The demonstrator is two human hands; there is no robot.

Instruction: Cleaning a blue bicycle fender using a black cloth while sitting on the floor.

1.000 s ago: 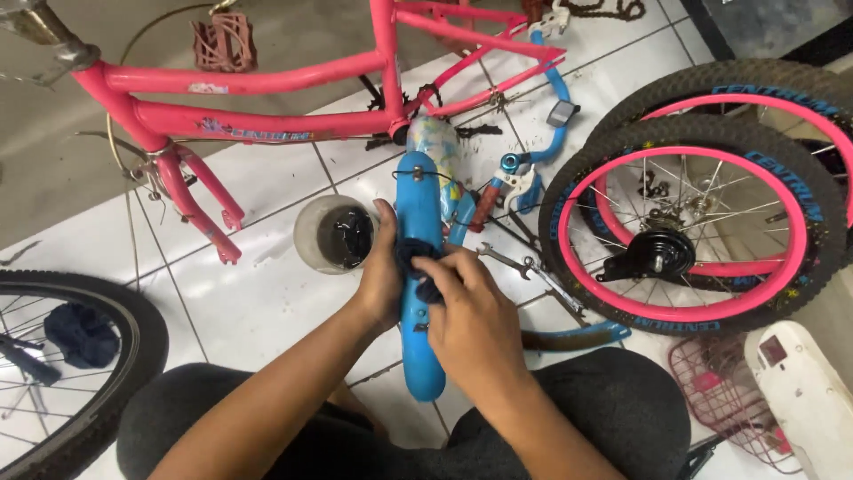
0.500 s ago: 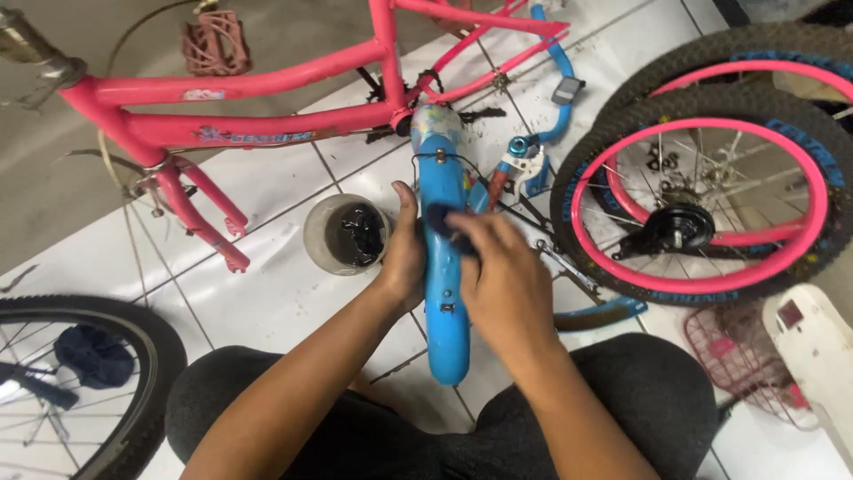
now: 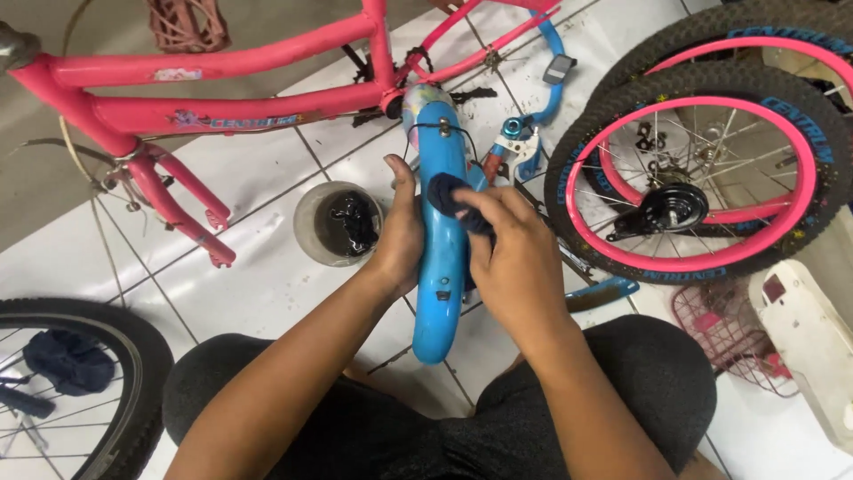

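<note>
Fingers (image 3: 469, 206) press dark cloth (image 3: 447, 196), seemingly, onto blue fender (image 3: 441, 267).

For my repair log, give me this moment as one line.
left hand: steadies blue fender | right hand: presses dark cloth on fender | beside: cup of dark liquid

A floor of white tiles (image 3: 258, 293) with dark grout lines was seen. On it were laid a pink bicycle frame (image 3: 222, 89), two pink-rimmed wheels (image 3: 702, 178), a cup of dark liquid (image 3: 342, 224), a pink wire basket (image 3: 729, 333) and a black-tyred wheel (image 3: 80, 382) at the left.
</note>
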